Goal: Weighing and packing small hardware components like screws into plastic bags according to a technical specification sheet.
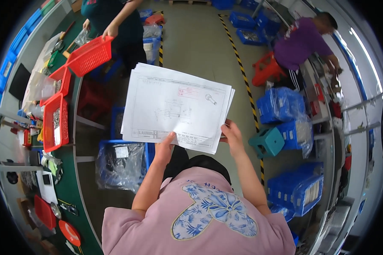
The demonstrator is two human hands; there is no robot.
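A stack of white paper sheets (157, 95) is held up in front of me, its top page bearing a technical drawing of a bolt-like part and a red stamp. My left hand (165, 146) grips the lower edge with the thumb on top. At the lower right corner, my right hand (232, 137) pinches the sheets, its fingers partly hidden behind them. The stack is slightly tilted, and its sheets are a little fanned out on the right side.
To the left runs a green workbench (78, 204) with a red basket (50, 142) of small metal parts. One person holds another red basket (91, 55); a second, in purple (300, 42), works at the right bench. Blue crates (281, 106) and a teal stool (267, 142) line the right.
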